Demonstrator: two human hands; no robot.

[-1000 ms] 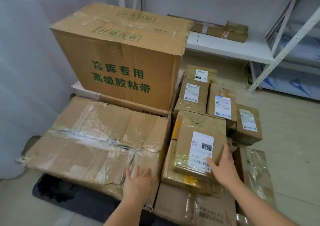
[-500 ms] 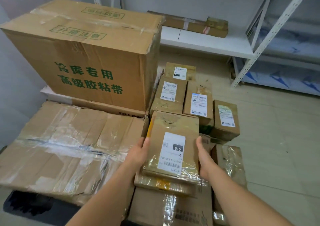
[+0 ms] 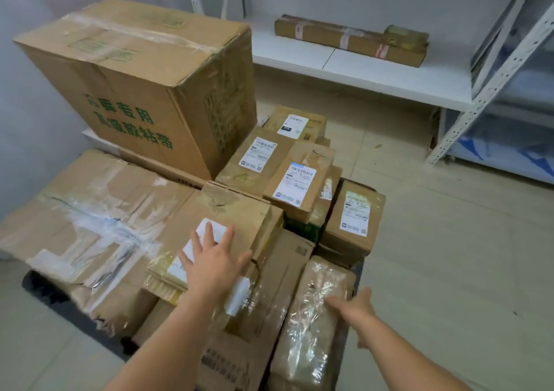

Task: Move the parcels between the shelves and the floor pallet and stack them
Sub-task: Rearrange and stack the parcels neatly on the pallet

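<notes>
My left hand point(image 3: 213, 263) lies flat with spread fingers on top of a taped brown parcel point(image 3: 236, 220) with a white label, which sits on other boxes on the dark floor pallet point(image 3: 45, 293). My right hand point(image 3: 355, 308) touches the right edge of a plastic-wrapped parcel point(image 3: 311, 315) at the pallet's near right, fingers straight. A big carton with green print point(image 3: 141, 91) stands at the back left, above a wide flattened taped box point(image 3: 90, 226). Several small labelled parcels point(image 3: 287, 166) are stacked behind.
A white shelf point(image 3: 374, 73) at the back holds a long flat brown parcel point(image 3: 350, 40). Slanted white shelf posts point(image 3: 491, 82) stand at right. Bare tiled floor point(image 3: 449, 255) stretches to the right of the pallet. A grey wall is at left.
Both hands let go of the labelled parcel's sides. My left hand now lies on its top; my right hand moved down right to the wrapped parcel. The view swung left.
</notes>
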